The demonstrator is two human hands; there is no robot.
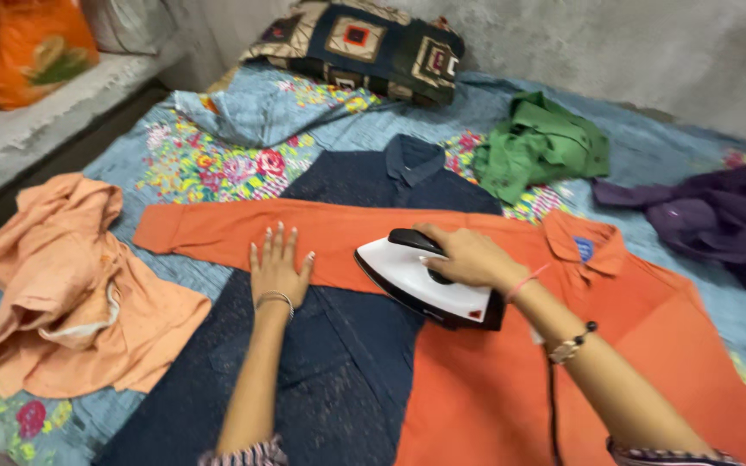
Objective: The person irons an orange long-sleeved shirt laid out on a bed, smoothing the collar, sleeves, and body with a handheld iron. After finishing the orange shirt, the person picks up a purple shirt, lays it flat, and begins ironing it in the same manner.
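Observation:
An orange shirt [511, 380] lies spread on the bed, its long sleeve [218, 231] stretched left across a dark blue shirt [338, 345]. My left hand [279, 267] lies flat, fingers apart, on the sleeve. My right hand [468, 256] grips the black handle of a white electric iron [416, 285], which rests on the sleeve just right of my left hand, its tip pointing left. The iron's cord runs down along my right forearm.
A crumpled peach garment [71, 285] lies at the left. A green shirt [541, 147] and a purple garment [718, 220] lie at the back right. A patterned cushion [364, 43] sits at the back. The floral bedsheet [218, 160] covers the bed; an orange bag [23, 43] stands far left.

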